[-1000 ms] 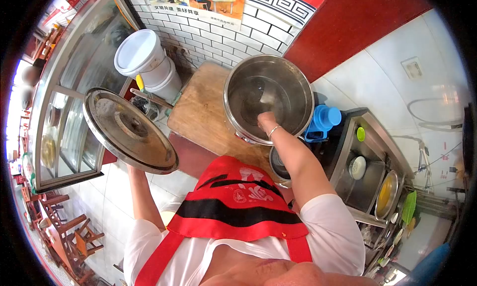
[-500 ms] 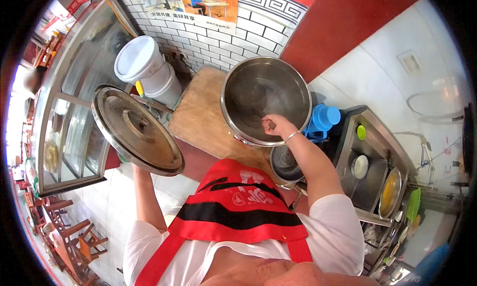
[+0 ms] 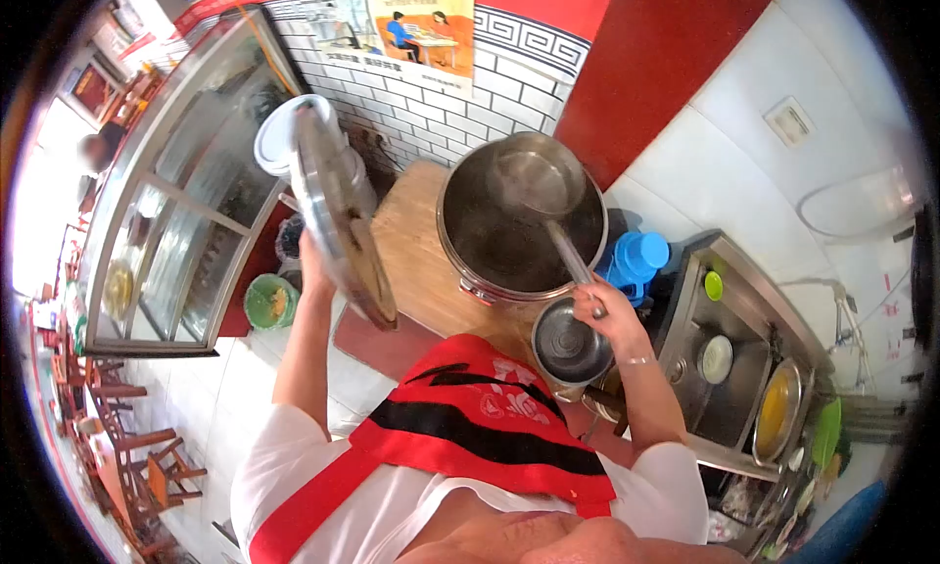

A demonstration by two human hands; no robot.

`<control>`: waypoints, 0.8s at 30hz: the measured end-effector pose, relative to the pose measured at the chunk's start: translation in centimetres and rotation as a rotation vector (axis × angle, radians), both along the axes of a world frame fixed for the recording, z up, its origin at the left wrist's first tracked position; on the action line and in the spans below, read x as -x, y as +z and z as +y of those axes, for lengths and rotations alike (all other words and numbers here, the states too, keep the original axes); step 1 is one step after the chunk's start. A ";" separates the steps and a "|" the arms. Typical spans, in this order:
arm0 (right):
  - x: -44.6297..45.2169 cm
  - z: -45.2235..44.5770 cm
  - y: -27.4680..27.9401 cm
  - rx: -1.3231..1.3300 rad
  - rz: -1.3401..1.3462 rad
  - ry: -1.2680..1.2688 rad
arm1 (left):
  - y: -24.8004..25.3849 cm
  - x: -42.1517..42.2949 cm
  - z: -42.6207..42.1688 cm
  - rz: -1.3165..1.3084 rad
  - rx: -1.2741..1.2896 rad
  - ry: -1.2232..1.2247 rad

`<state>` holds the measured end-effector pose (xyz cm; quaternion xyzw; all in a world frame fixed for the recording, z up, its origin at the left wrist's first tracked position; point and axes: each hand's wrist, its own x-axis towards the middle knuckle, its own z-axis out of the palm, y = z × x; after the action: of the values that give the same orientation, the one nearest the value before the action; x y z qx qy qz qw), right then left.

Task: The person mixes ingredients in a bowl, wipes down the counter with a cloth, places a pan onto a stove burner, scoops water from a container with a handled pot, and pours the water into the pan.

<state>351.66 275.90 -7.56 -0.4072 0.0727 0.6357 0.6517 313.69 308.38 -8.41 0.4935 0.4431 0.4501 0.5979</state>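
Observation:
My right hand [image 3: 605,310] is closed round the handle of a metal ladle [image 3: 537,177], whose bowl is over the far part of a large steel pot [image 3: 470,278]. Dark liquid shows inside the pot, which stands on a wooden board [image 3: 406,226]. At the left, my left hand [image 3: 315,262] grips a round metal lid [image 3: 338,207], tilted nearly on edge beside the board. The lid hides part of that hand's fingers. Below the pot, near my right forearm, is a dark round pan [image 3: 570,341].
White buckets [image 3: 279,138] stand behind the lid, and a green bin [image 3: 270,302] is on the floor. A glass cabinet [image 3: 162,241] is at the left. Right of the pot are a blue plastic jug [image 3: 641,260] and a steel sink [image 3: 729,388] holding a bowl [image 3: 715,358].
My right hand has drawn back toward my body, and the ladle's bowl has come up out of the liquid. The lid has swung right and turned more upright.

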 end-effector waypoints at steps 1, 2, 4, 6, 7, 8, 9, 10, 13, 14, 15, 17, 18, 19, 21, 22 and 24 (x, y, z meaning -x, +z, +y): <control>-0.1 -1.3 0.9 -0.010 0.000 0.016 | 1.1 -2.0 -0.6 -0.163 0.015 -0.031; -0.3 -2.8 1.7 -0.082 0.002 0.031 | 3.0 -3.8 -1.8 -0.051 -0.049 -0.041; -0.5 -5.9 3.4 -0.150 0.003 0.019 | 0.9 -6.2 -0.3 0.116 -0.262 -0.105; -0.5 -9.5 5.0 -0.189 -0.020 -0.029 | 1.8 -9.6 -1.0 0.220 -0.361 -0.174; -0.5 -11.6 5.8 -0.188 -0.022 -0.054 | 3.0 -11.5 -2.1 0.329 -0.429 -0.173; -0.5 -13.5 6.6 -0.157 -0.078 -0.074 | 2.8 -13.1 -2.3 0.407 -0.554 -0.150; -0.5 -15.4 7.5 -0.128 -0.134 -0.091 | 3.9 -14.7 -3.6 0.472 -0.620 -0.147; -0.3 -17.4 8.4 -0.115 -0.175 -0.117 | 4.0 -16.2 -4.3 0.548 -0.719 -0.157; -0.1 -23.5 9.4 0.001 -0.278 -0.237 | 4.1 -20.6 -6.1 0.697 -0.839 -0.221; 0.1 -25.1 10.3 -0.002 -0.296 -0.228 | 3.7 -21.8 -6.4 0.771 -0.838 -0.254; 0.5 -26.8 10.9 0.000 -0.295 -0.243 | 3.2 -23.1 -6.9 0.847 -0.836 -0.288; 1.3 -29.8 11.5 0.050 -0.376 -0.398 | 2.2 -25.2 -7.7 0.914 -0.859 -0.324; 1.3 -31.6 11.4 0.093 -0.360 -0.423 | 1.7 -26.2 -8.1 0.989 -0.875 -0.346; 1.7 -33.1 11.5 0.097 -0.359 -0.439 | 1.1 -27.2 -8.4 0.983 -0.883 -0.360; 2.6 -35.7 12.0 0.166 -0.428 -0.548 | 0.2 -29.0 -8.7 1.042 -0.869 -0.403; 2.9 -37.0 12.0 0.169 -0.441 -0.565 | -0.2 -29.9 -8.9 1.076 -0.880 -0.399; 3.6 -39.6 11.7 0.169 -0.403 -0.638 | -0.8 -31.1 -9.4 1.109 -0.881 -0.426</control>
<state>348.08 236.27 4.10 -0.5330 0.1186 0.2999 0.7822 344.75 299.03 -9.21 0.9181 0.3531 0.1450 0.1070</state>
